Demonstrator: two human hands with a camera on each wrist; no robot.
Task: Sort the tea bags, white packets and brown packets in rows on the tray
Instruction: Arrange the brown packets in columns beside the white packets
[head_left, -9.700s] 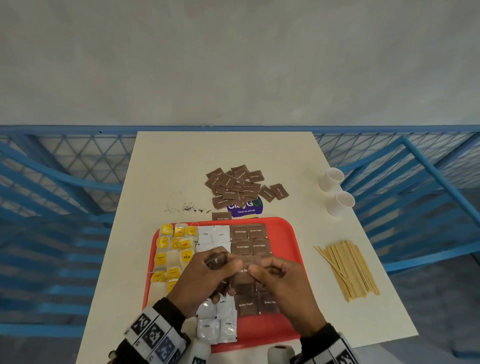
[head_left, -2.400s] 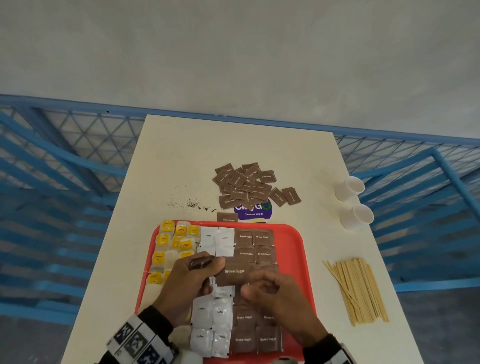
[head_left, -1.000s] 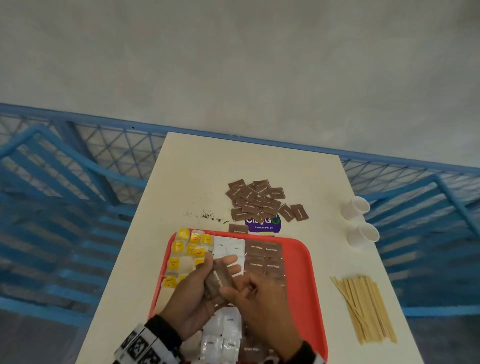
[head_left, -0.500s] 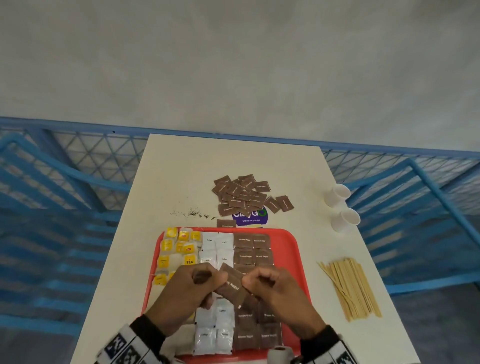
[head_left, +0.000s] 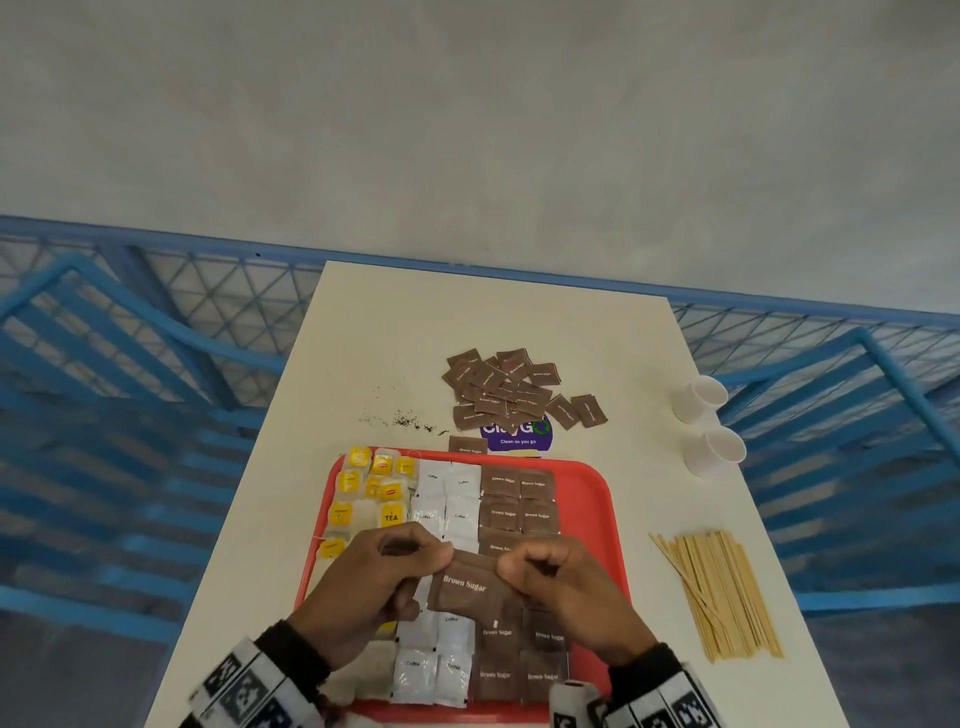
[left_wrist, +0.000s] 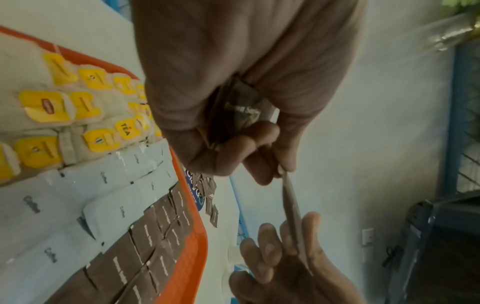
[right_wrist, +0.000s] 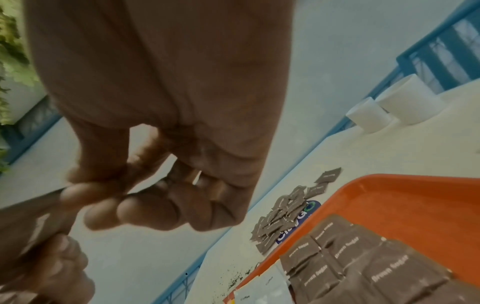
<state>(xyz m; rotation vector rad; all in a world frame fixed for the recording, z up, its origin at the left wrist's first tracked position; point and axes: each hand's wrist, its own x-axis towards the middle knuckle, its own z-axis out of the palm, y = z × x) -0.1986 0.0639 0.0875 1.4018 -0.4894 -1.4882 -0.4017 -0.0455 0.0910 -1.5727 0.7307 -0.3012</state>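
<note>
**Brown packet held over the tray**

I have my left hand (head_left: 371, 582) and right hand (head_left: 558, 587) each pinching an end of one brown packet (head_left: 467, 587), lifted above the red tray (head_left: 587, 499). Below it lie tea bags (head_left: 371, 488), white packets (head_left: 447, 493) and brown packets (head_left: 519, 499) in rows.

Brown packet (head_left: 470, 584) lifted above red tray (head_left: 592, 499), label up.
</note>
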